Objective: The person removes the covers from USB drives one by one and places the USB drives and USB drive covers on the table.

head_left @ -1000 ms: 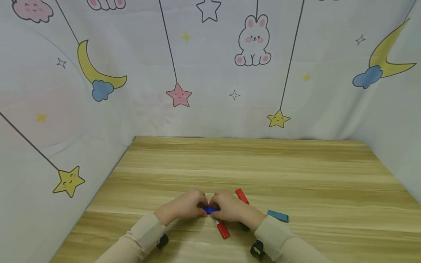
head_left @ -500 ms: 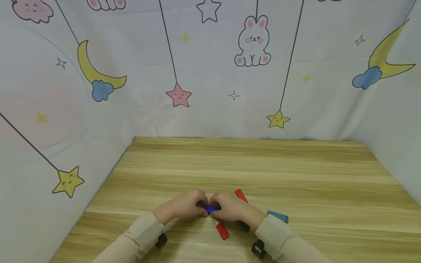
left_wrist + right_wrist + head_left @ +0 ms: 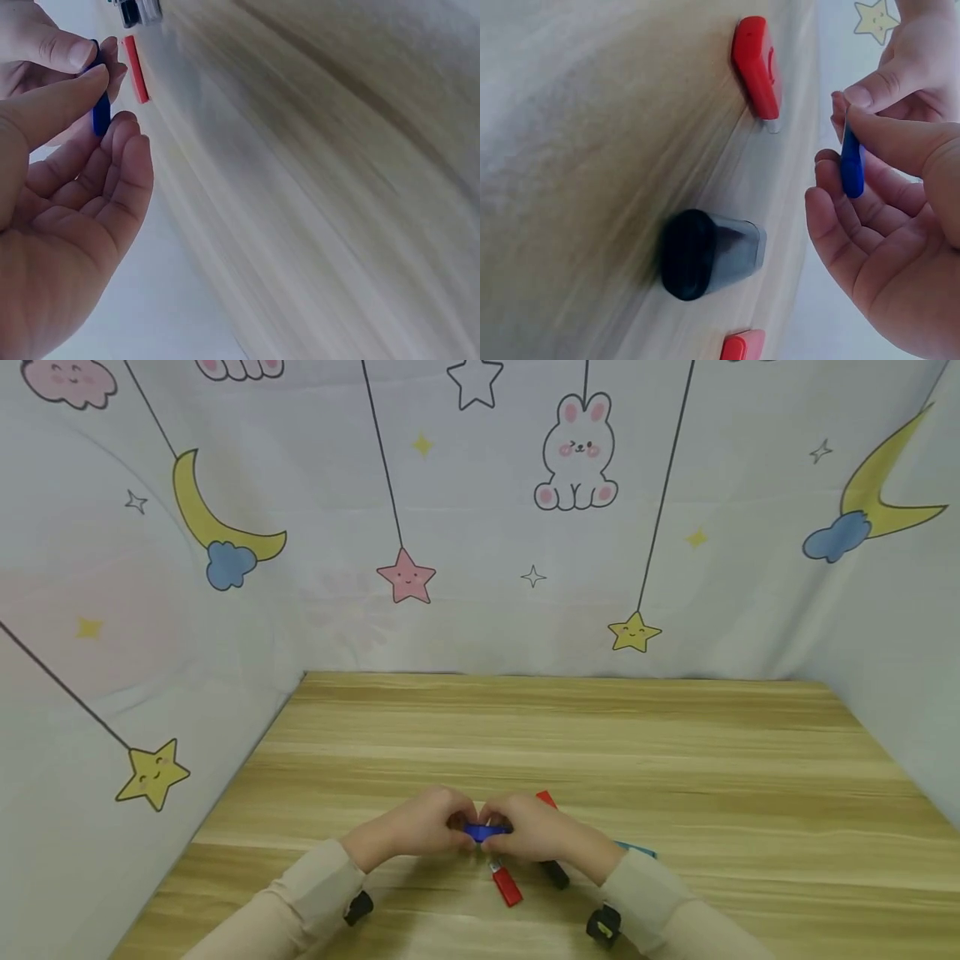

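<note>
Working left to right, we find the left hand (image 3: 431,823) above the bench (image 3: 360,743), its fingers bent and its thumb pressed against the left end of a small blue piece (image 3: 483,832). The blue piece sits between the two hands, near the front middle of the bench, and appears held clear of the surface. The right hand (image 3: 531,828) pinches the other end in like manner, thumb against curled fingers; neither hand is spread. We judge the step in hand to be two-handed handling of this piece; whether it is being turned, pulled or pressed we cannot tell. In our view, the next move calls for a firm pinch at both ends, since the piece is slim and the thumbs hide part of it. Below it on the bench lies a red stick (image 3: 507,887) with a short metal end. Beyond the right hand lies a second red piece (image 3: 547,798), partly covered. Nearer, by the right wrist, lies a black piece (image 3: 556,874); the right wrist view shows it with a pale, glossy section, and we cannot establish whether that part encloses anything. Farthest right, a teal piece (image 3: 637,849) shows partly behind the forearm. We identify no box, tray or cup.
</note>
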A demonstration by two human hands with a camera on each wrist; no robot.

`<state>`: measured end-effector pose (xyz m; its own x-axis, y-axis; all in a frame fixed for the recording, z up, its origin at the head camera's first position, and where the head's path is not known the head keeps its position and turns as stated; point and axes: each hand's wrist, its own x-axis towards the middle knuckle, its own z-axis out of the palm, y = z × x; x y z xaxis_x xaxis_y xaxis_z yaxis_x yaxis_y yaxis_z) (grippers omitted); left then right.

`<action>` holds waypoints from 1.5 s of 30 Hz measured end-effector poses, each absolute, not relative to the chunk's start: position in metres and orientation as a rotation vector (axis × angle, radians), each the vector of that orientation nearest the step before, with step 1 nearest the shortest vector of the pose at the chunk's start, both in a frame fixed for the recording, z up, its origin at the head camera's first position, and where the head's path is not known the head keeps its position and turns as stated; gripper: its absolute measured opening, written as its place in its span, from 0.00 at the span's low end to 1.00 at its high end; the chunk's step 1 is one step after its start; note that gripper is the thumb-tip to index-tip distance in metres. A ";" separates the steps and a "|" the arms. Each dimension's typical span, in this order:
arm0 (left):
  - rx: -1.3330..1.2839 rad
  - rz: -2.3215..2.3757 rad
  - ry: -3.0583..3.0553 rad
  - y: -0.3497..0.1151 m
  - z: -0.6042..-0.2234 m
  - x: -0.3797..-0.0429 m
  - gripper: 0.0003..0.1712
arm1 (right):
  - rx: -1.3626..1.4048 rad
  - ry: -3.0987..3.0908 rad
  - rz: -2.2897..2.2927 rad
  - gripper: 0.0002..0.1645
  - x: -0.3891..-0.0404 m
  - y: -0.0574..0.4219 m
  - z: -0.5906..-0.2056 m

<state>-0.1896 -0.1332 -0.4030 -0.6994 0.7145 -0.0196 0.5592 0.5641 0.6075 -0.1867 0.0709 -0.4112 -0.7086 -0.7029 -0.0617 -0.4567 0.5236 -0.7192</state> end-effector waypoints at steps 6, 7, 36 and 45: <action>1.037 0.958 2.486 -0.129 -0.401 -0.182 0.06 | -0.989 2.346 -1.101 0.09 -0.181 0.078 -0.409; 1.020 0.978 2.470 -0.128 -0.400 -0.181 0.06 | -0.992 2.337 -1.117 0.09 -0.180 0.079 -0.409; 0.822 1.386 2.099 -0.096 -0.399 -0.142 0.04 | -0.981 2.253 -1.371 0.07 -0.134 0.122 -0.408; 0.809 1.400 2.100 -0.093 -0.401 -0.144 0.04 | -1.013 2.194 -1.437 0.07 -0.134 0.126 -0.410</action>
